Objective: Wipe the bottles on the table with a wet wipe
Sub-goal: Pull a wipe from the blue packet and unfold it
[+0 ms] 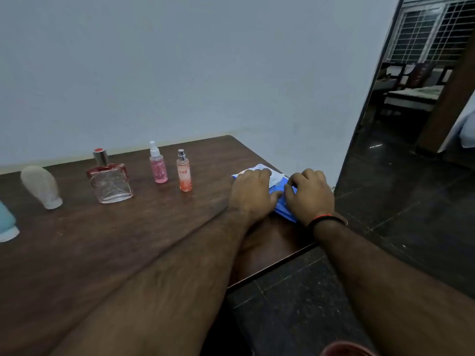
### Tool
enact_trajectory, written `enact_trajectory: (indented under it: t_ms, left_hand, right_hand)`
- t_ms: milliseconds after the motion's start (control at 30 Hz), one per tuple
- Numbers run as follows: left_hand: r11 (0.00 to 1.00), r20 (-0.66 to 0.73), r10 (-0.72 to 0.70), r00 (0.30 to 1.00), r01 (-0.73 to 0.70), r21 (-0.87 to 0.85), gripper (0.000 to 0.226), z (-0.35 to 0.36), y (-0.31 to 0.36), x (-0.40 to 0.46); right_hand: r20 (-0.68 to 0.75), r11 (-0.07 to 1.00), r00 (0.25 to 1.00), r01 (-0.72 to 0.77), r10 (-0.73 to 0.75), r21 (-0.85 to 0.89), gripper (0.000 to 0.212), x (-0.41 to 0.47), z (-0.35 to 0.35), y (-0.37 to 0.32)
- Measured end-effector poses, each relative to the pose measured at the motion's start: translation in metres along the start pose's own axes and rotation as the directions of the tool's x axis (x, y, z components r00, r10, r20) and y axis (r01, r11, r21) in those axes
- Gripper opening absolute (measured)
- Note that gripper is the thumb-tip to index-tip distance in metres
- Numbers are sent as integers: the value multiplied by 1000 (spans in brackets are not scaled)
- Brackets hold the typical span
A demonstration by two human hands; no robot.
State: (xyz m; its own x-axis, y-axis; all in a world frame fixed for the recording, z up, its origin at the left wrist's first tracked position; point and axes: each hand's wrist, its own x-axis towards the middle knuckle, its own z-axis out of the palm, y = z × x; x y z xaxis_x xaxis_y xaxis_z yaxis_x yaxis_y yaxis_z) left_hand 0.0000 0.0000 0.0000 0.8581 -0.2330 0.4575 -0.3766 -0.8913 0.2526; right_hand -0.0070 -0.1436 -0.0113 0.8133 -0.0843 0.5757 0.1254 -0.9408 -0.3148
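at the far left edge of the wooden table (pixel 115 240) a pale blue bottle (pixel 6 222) pokes into view, only partly seen, and next to it stands a whitish rounded bottle (pixel 41 186). further along sits a square glass perfume bottle (pixel 110 179) with a red collar and silver cap, then a slim pink spray bottle (pixel 158 163), then an orange mist bottle (pixel 184 172) with a silver nozzle, all upright and set apart from one another along the back of the table. none of them is being touched, and i see no wipe near any of them, so by my reckoning the wiping has not begun. over at the right end of the table lies a blue wet wipe pack (pixel 281 199), flat on the wood, close to the corner. the left hand (pixel 250 192) rests on top of it with fingers bent over its far part, seeming to hold it down. the right hand (pixel 309 195) sits on the pack's right part with fingers curled in at the white flap area, apparently pinching there, though i cannot see whether a wipe is coming out. it looks like the very first step: getting a wipe free, with every bottle left to do.
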Motion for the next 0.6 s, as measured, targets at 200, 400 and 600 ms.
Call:
enact_trajectory:
  t_ms: [200,400,600]
  left_hand:
    - [966,-24,-199,980,192,-174,33,-1,1,17]
    - [942,-25,-270,962,259,-215,32,2,-5,26]
    - [943,-32,-257,966,243,-229,32,10,-11,28]
  right_hand:
    - [105,999,994,11,-15,41,23,17,5,1]
    - [239,999,971,17,-27,42,22,42,11,-2]
    - [302,993,950,46,-77,108,12,57,19,-3]
